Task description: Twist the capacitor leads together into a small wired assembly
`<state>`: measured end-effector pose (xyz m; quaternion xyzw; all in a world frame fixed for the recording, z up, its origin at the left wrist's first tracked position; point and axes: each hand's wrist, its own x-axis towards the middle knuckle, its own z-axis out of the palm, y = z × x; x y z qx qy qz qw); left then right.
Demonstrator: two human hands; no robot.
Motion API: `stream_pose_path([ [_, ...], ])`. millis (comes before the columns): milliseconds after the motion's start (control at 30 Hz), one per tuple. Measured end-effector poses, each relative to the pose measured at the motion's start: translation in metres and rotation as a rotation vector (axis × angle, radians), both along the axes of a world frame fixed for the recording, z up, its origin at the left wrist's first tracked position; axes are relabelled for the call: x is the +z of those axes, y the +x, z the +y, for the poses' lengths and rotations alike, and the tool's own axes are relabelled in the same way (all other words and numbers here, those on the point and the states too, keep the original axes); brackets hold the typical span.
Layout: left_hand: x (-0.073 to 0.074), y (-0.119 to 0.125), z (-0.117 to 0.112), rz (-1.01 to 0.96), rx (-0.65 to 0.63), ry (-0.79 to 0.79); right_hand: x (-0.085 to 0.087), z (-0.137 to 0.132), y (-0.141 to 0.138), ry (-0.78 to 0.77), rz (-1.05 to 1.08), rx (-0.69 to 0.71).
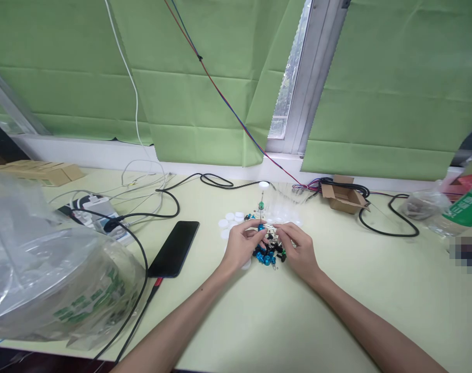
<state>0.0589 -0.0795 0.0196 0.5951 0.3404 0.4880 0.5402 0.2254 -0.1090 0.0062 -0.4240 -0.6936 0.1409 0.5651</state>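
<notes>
Both hands meet over a small heap of blue, black and green plastic-and-metal parts (269,255) lying on the pale green tabletop (259,321). The left hand (241,243) pinches one small blue part (261,227) between thumb and forefinger at the heap's far edge. The right hand (300,248) curls its fingertips in from the other side, touching the heap. Whether it grips anything I cannot tell, as the pieces are too small.

A thin upright metal pin with a green bead (261,205) stands just beyond the fingers, and flat white round caps (230,220) lie near it. The work looks like sorting or fitting single pieces from the heap. Handling them calls for a fine fingertip pinch and steady wrists, since the loose parts could scatter. A black smartphone (174,248) lies to the left, well apart.
</notes>
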Motion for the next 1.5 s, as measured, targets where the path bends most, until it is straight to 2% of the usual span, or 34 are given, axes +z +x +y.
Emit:
stream_pose_path([
  [300,0.0067,0.0017,-0.0037,0.007,0.031,0.011,-0.0046,0.0008,0.001,-0.066,0.057,0.019],
  [500,0.007,0.0016,-0.005,0.017,0.008,0.01,-0.0057,0.0022,0.0006,-0.109,0.102,0.04],
  [1033,0.0069,0.0013,-0.0043,0.053,0.058,0.076,-0.0056,0.0044,-0.0014,-0.219,0.233,0.115],
  [1233,0.0058,0.0,-0.0035,0.081,0.048,0.062,-0.0062,0.0051,0.0004,-0.195,0.194,0.089],
  [1500,0.0046,0.0013,-0.0043,0.112,0.07,0.123,-0.0063,0.003,0.0051,-0.129,0.099,0.031],
])
